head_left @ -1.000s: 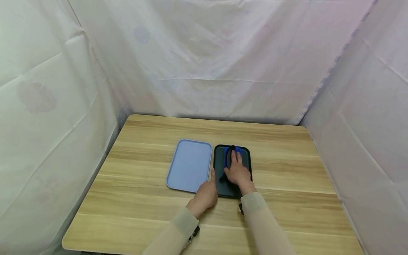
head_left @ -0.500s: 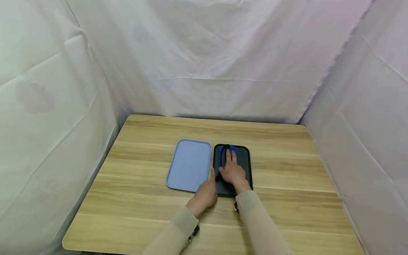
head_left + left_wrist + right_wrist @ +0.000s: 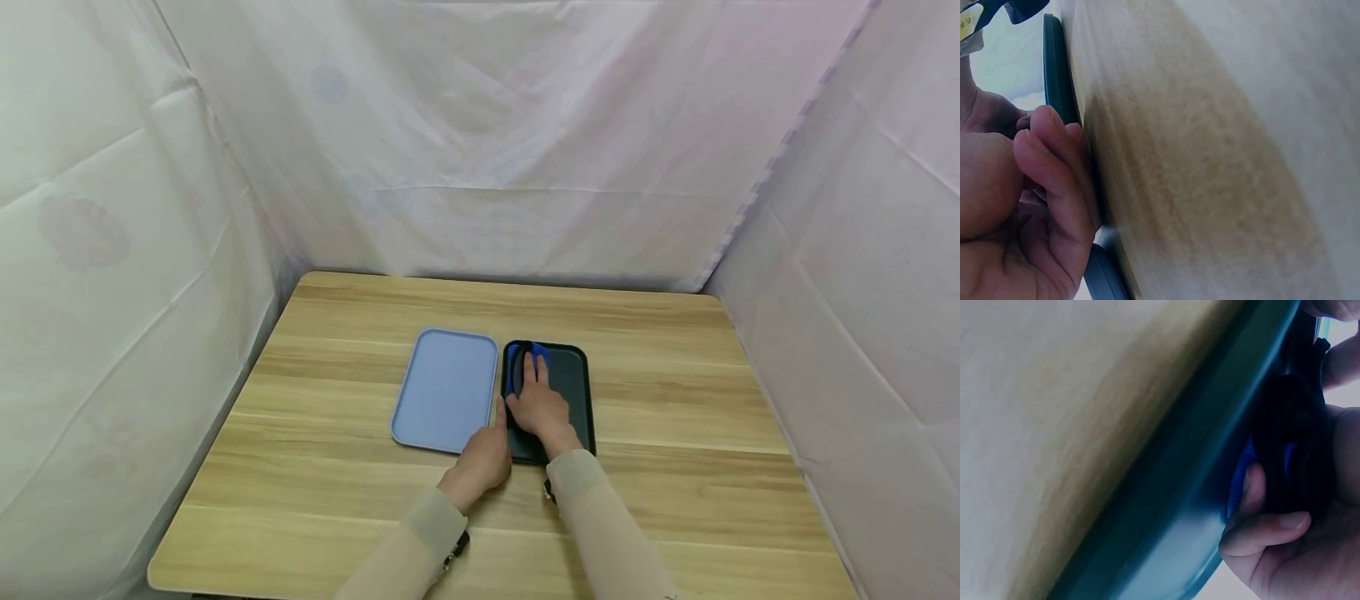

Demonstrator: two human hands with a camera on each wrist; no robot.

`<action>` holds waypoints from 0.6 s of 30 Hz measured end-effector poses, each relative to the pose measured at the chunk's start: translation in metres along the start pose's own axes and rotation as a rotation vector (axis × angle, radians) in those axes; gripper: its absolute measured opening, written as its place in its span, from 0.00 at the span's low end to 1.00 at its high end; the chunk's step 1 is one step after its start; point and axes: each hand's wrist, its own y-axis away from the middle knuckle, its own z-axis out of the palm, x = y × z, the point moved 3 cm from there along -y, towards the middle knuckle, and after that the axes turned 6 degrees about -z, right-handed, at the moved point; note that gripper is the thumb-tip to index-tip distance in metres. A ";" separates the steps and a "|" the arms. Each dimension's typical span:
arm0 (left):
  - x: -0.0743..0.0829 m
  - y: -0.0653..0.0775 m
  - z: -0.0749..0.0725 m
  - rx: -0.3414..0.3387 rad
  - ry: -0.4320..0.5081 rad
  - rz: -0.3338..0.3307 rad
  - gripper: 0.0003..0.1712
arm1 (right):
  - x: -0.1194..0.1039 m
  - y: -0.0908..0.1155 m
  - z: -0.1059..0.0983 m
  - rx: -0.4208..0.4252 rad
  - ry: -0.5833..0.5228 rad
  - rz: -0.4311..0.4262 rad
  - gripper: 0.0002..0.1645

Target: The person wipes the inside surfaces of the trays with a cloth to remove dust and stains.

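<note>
My left hand (image 3: 486,457) rests at the lower left corner of a dark green tray (image 3: 572,392), its index finger stretched along the tray's left edge. Its other fingers are loosely curled in the left wrist view, holding nothing. My right hand (image 3: 538,408) holds a soft blue-and-black item (image 3: 517,367) on the tray, near its left side. Index and middle fingers lie extended over the item, with the thumb at its left. Black folded material and a blue part (image 3: 1241,469) show beside curled fingers in the right wrist view; the hand hides the rest, so I cannot tell its kind.
A light blue tray (image 3: 446,387) lies left of the dark one, with a narrow gap between. Both stand on a wood-grain table (image 3: 337,467). White cloth curtains (image 3: 510,142) hang behind the table and along both sides.
My right hand has slid the blue-and-black item leftward across the dark tray, from its right half to its left side. My left hand and the trays have stayed almost in place.
</note>
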 end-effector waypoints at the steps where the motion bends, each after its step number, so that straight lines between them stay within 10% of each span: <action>1: 0.000 0.000 0.000 0.001 0.002 0.003 0.49 | 0.000 0.000 0.001 0.001 0.007 0.001 0.53; 18: -0.002 -0.002 0.002 -0.005 0.020 -0.027 0.48 | -0.006 0.015 0.005 -0.005 0.048 0.020 0.55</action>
